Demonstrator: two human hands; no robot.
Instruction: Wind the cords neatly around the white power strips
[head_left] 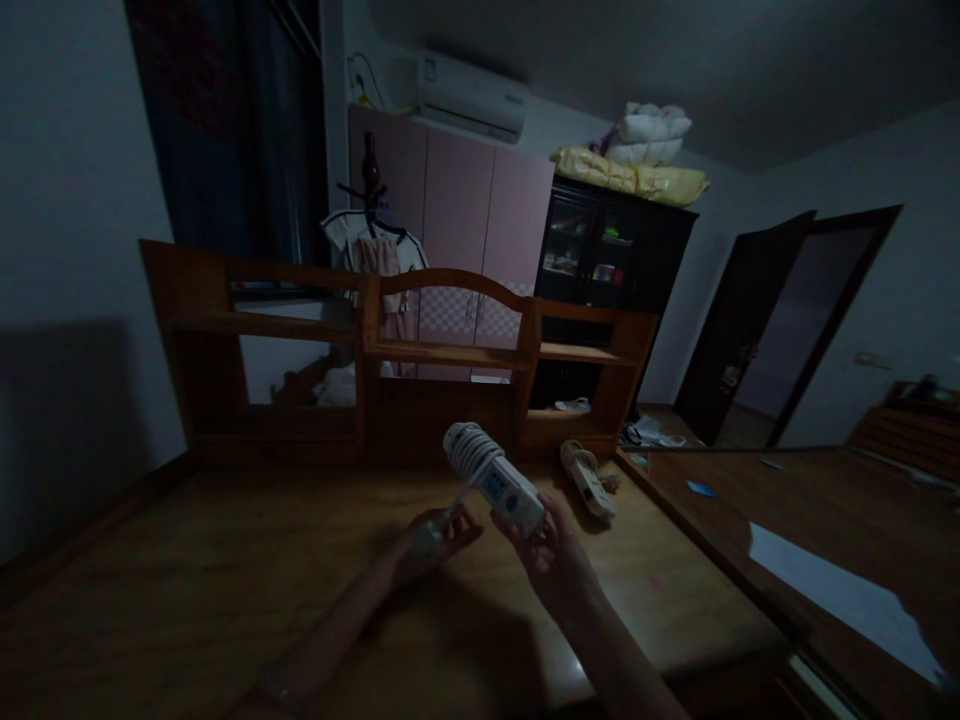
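The room is dim, and a wide wooden desk [225, 580] fills the lower part of the view. At its back edge stands a wooden shelf unit [442, 352]; in the low right compartment lies a small pale thing, too dark to name. Behind are a pink wardrobe [457, 200] and a black cabinet [600, 250] with glass doors, and bundles of bedding [637, 170] lie on top of the cabinet. Above the desk, the right hand [551, 550] grips a white power strip [499, 483] with its cord coiled around the far end. The left hand [439, 540] is closed on the loose cord end [457, 500]. A second power strip [589, 478] lies on the desk just beside.
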